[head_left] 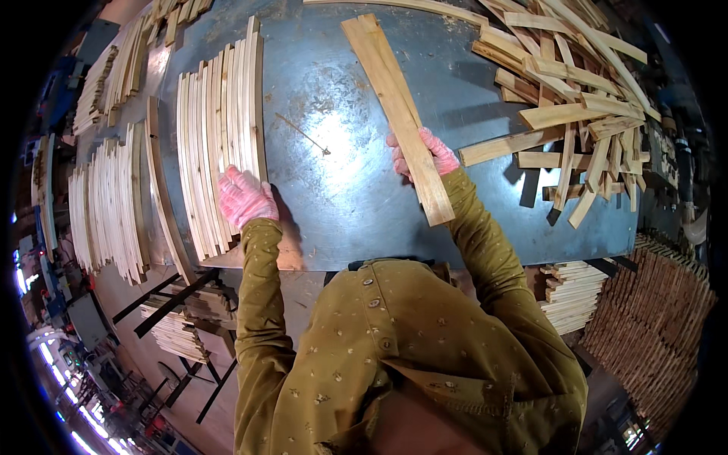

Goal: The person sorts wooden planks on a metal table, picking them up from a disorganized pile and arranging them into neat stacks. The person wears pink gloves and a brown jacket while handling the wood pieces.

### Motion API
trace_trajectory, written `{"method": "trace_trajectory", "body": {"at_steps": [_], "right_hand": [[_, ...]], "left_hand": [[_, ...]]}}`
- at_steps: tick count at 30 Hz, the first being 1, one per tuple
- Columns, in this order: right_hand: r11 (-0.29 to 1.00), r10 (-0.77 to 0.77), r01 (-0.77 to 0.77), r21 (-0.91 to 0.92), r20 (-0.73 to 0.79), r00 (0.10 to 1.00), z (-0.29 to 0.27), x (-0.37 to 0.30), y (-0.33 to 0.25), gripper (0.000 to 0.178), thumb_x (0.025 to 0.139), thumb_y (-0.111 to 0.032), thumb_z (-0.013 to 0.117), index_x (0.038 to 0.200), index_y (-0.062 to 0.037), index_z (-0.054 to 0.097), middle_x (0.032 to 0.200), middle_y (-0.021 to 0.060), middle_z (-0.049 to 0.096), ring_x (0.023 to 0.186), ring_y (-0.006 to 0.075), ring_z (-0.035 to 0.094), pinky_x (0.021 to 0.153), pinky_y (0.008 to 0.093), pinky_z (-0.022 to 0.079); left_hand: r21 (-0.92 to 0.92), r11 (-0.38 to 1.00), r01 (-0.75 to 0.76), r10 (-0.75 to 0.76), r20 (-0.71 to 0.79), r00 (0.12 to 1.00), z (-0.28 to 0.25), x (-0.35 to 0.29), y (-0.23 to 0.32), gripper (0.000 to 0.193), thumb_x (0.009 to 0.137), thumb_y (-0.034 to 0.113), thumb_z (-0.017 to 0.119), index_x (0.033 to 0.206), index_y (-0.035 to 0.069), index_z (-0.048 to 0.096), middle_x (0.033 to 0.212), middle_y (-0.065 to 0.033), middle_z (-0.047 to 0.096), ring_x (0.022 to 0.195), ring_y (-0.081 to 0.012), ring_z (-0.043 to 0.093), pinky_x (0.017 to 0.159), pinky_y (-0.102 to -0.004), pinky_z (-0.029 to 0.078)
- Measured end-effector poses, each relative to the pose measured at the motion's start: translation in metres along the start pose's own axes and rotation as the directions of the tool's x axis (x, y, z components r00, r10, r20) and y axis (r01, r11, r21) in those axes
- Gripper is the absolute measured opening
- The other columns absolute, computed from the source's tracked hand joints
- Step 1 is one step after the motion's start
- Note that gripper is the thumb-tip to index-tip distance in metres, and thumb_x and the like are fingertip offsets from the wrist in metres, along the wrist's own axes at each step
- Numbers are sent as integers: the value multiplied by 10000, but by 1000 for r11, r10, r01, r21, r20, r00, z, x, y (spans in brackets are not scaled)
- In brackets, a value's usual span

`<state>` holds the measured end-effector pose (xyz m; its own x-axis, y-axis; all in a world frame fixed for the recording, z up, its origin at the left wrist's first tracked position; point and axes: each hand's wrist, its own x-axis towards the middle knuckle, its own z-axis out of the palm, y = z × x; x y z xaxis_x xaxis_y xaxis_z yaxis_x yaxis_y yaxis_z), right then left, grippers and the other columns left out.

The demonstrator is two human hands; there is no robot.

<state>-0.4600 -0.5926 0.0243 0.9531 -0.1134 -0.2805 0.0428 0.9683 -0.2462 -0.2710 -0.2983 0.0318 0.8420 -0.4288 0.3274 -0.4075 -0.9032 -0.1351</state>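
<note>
Wooden slats (398, 106) gripped by right hand (425, 155); left hand (246, 197) on stack (220, 144) edge.

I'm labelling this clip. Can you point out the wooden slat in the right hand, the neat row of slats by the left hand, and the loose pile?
wooden slat (394, 98), head view, mid-length of its face.
neat row of slats (216, 136), head view, middle of the row.
loose pile (576, 91), head view, a slat near its centre.

My left hand (246, 197) lies palm down, fingers spread flat, arm stretched forward. My right hand (425, 155) is raised with its grip closed, elbow bent. Both wear pink gloves and olive sleeves.
</note>
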Motion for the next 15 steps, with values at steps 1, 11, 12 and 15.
{"method": "trace_trajectory", "body": {"at_steps": [1,11,12,15], "right_hand": [[997,-9,9,-73,-1,1000,6,0,-2,562,934,-402,602,1280,28,497,1101,151,612,912,219,617,787,365,552],[485,-246,95,-869,-31,969,-3,46,20,460,971,-351,587,1255,9,555,1185,105,629,1038,151,595,927,275,469],[624,-185,44,-780,-93,978,-1,49,27,452,968,-335,595,1259,8,552,1185,97,628,1042,152,591,931,276,466],[760,-123,-61,-647,-235,964,4,64,54,464,945,-284,640,1285,10,526,1191,86,622,1075,145,572,958,280,453]], "left_hand": [[-91,995,-51,51,5,999,-4,-3,7,640,905,387,628,1384,13,428,1323,-268,502,1193,-390,530,961,-459,467],[-373,-198,906,575,705,416,-84,-32,135,467,911,333,672,1213,4,538,878,-94,638,649,-169,612,467,-301,489],[-399,-137,907,532,742,407,-88,-28,129,434,915,330,664,1165,-10,563,821,-84,640,597,-163,600,441,-293,464],[-471,-127,873,481,740,470,-72,-34,88,431,920,334,659,1149,-21,574,770,-76,639,553,-146,580,404,-270,427]]}}
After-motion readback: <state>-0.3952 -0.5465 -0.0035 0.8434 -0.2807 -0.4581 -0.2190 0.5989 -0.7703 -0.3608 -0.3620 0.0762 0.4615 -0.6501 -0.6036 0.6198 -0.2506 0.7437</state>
